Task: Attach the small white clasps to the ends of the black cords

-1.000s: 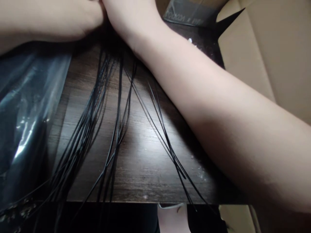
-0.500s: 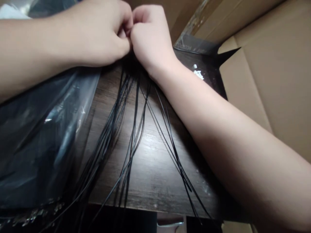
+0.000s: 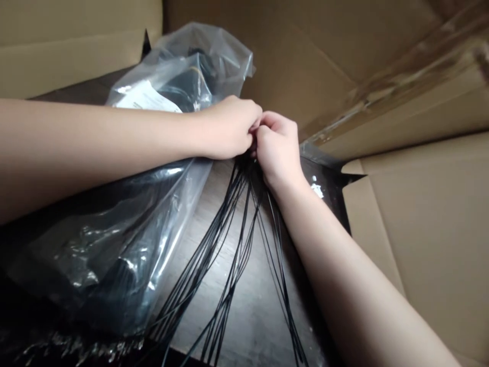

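Note:
My left hand (image 3: 229, 127) and my right hand (image 3: 277, 148) meet knuckle to knuckle above the far end of a dark wooden table (image 3: 263, 300). Both are closed in a pinch at the top of a bunch of thin black strands (image 3: 229, 260). The strands fan out from under the hands and run down across the table toward me. The exact point of the grip is hidden by my fingers.
A clear plastic bag (image 3: 126, 219) holding dark contents and a white label lies on the table's left half, under my left forearm. Brown cardboard walls (image 3: 428, 219) close in behind and to the right. Small white bits (image 3: 316, 189) lie by the right edge.
The view has tilted up, so both hands now appear lower and nearer the middle. They stay pinched together on the strands. The bag's top and the cardboard behind have come into sight.

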A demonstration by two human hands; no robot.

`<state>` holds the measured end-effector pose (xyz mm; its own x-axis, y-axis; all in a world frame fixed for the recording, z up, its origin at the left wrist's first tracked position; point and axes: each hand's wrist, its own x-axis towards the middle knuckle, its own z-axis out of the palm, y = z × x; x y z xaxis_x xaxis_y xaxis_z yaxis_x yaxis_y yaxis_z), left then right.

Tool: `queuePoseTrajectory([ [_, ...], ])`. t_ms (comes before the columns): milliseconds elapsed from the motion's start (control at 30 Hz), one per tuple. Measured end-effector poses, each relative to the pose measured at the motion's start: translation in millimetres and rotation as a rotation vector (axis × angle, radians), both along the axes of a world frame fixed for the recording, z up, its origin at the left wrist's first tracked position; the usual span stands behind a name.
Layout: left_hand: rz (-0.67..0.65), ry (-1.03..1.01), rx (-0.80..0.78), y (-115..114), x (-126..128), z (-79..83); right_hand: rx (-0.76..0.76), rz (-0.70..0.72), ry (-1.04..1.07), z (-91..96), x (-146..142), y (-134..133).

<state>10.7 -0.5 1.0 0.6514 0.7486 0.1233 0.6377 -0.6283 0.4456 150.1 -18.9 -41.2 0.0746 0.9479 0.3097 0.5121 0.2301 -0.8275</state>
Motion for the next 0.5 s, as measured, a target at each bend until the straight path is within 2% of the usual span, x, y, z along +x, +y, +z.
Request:
queuePoseTrajectory([
  [67, -0.015, -0.034, -0.001, 1.5, -1.8, -1.5, -0.003, -0.044, 0.077, 0.2, -1.7, -1.5],
  [233, -0.006, -0.104, -0.056, 4.6, -5.7, -5.3, -0.137, -0.149, 0.223, 7.6, -9.3, -6.2],
  [500, 0.018, -0.176, -0.122, 8.0, -6.9, -6.2, -0.156, -0.162, 0.300, 10.1, -8.3, -6.5],
])
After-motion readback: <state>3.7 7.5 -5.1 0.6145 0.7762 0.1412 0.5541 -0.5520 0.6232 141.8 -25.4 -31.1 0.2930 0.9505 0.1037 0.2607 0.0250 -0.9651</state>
